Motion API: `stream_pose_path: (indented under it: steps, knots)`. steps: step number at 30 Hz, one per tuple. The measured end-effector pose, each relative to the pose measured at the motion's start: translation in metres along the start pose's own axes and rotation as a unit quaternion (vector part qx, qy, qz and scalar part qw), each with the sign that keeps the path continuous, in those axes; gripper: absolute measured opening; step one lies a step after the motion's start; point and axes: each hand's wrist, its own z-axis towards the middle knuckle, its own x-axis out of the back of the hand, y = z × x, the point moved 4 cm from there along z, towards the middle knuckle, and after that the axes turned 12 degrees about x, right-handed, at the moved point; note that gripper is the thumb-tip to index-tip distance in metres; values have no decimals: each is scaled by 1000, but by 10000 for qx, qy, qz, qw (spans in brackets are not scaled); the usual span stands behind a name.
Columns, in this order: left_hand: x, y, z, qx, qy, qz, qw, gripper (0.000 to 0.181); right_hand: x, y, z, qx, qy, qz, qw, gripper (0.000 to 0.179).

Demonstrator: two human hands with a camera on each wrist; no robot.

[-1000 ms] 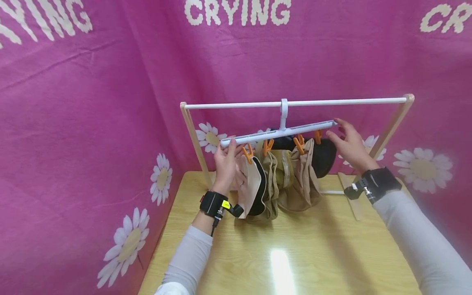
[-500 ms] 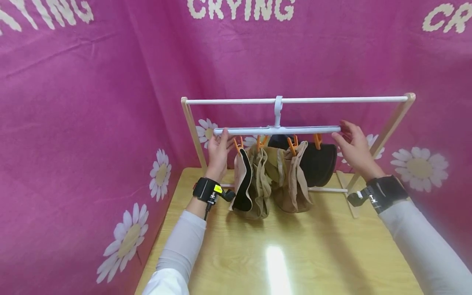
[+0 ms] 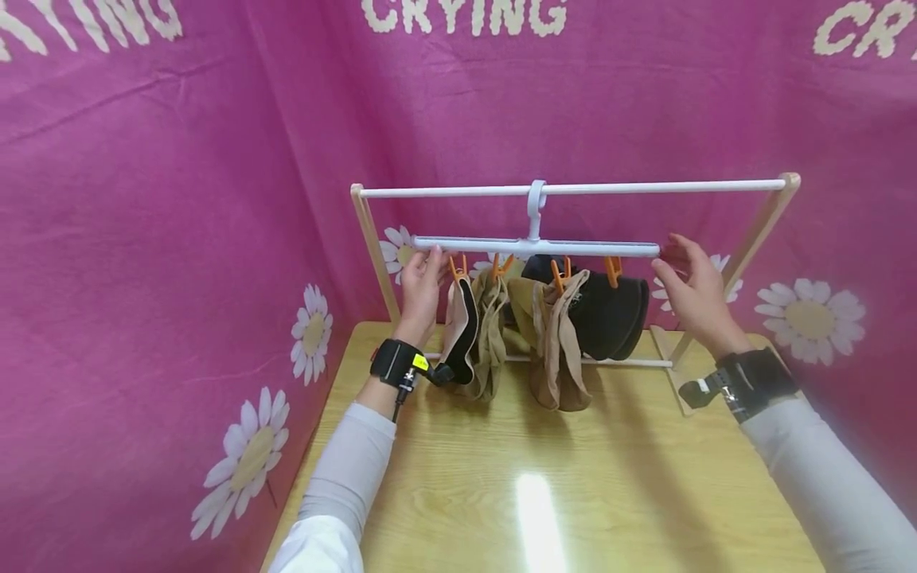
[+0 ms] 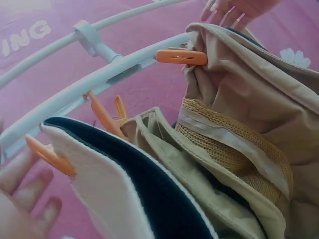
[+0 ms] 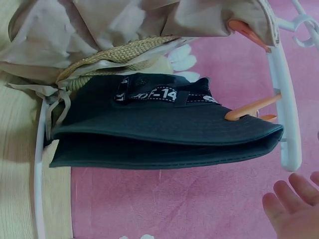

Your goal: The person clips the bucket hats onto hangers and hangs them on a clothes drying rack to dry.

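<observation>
A pale blue hanger (image 3: 487, 245) hangs level by its hook from the white rail of a small rack. Orange clips (image 3: 614, 271) under its bar hold several hats: a cream-and-black one (image 4: 114, 184), an olive one (image 3: 489, 334), a beige one (image 3: 560, 342) and a black one (image 3: 609, 310) with a lettered inner band. At the bar's left end, my left hand (image 3: 421, 290) has its thumb tip by the bar and fingers spread loosely, holding nothing. My right hand (image 3: 695, 290) stands just off the right end, fingers parted; the right wrist view shows a gap between fingertips and bar.
The rack's white rail (image 3: 659, 188) spans two wooden uprights (image 3: 761, 231). Its feet stand on a wooden table (image 3: 458, 477), with a lower white bar (image 3: 637, 363) near the tabletop. Pink cloth (image 3: 179, 239) with daisies and lettering encloses the back and sides.
The hanger was tilted, left end low, and has swung level. The hats swung left with it. My left hand moved up and left; my right hand drew slightly off the bar's end.
</observation>
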Motion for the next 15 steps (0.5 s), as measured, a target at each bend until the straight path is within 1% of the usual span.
stream_pose_path:
  steps: [2,4,5,6,7,9,10,11,13,14,15]
  knots:
    - [3,2,-4,1,123,417,9991,37,1,0,-1,7,-63,-10,10000,60]
    - [7,5,-10,-54,251,1055,9941,43,2,0,-5,46,-149,-16,9999,61]
    - [10,5,-14,-95,309,1384,9898,45,2,0,-9,70,-217,-29,9997,61]
    - [12,5,-19,-143,375,1770,9834,47,2,0,-14,93,-291,-62,9995,62]
    - [14,6,-24,-205,451,2197,9743,48,3,-1,-20,101,-371,-127,9992,63]
    - [18,5,-34,-315,535,2963,9531,49,4,-2,-31,182,-512,-312,9980,64]
    - [19,5,-39,-354,562,3321,9409,50,4,-3,-36,243,-561,-471,9970,64]
    - [20,5,-44,-390,576,3691,9268,50,5,-4,-40,274,-622,-643,9956,65]
    - [20,5,-54,-448,574,4423,8939,55,5,-9,-47,334,-745,-1038,9912,67]
    - [20,5,-58,-456,517,4707,8796,60,3,-12,-50,393,-827,-1200,9885,69]
    - [19,6,-62,-455,473,5006,8632,64,2,-14,-53,400,-951,-1355,9854,70]
